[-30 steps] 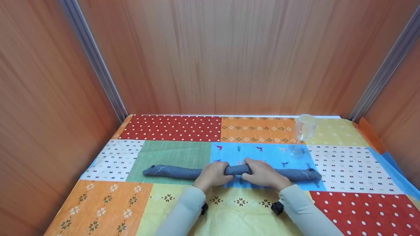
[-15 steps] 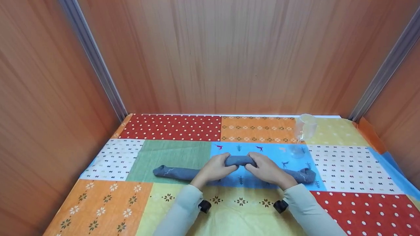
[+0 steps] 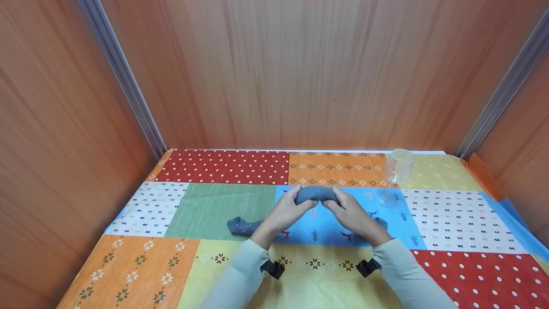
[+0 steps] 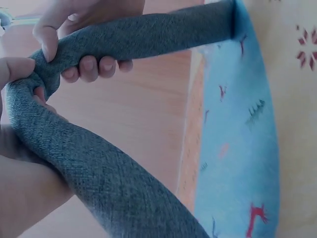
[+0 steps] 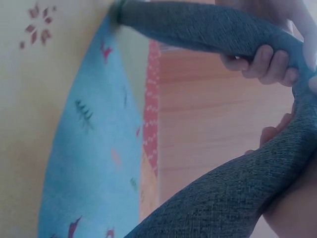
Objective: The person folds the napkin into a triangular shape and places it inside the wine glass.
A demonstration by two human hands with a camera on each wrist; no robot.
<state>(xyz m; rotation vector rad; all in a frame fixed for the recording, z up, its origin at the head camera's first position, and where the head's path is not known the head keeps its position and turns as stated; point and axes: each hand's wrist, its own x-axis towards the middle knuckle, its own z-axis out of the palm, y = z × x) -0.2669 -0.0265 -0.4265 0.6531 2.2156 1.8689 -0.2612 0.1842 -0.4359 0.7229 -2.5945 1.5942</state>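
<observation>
A rolled grey-blue cloth is held up by its middle, bent into an arch. My left hand grips it left of the bend, with fingers curled under and thumb on the near side. On the other side of the bend, my right hand grips the roll the same way. The two thumbs almost meet. Both halves of the cloth slope down from the hands in the wrist views. The tail ends rest at the tablecloth behind the forearms, which partly hide them.
A clear stemmed goblet stands at the back right, beyond the right hand. A patchwork tablecloth covers the table. Wood-grain panels enclose the back and both sides.
Both hands have risen and moved away from the body with the cloth's middle. Its bend has grown sharper, and the two tail ends have been drawn inward along the table.
</observation>
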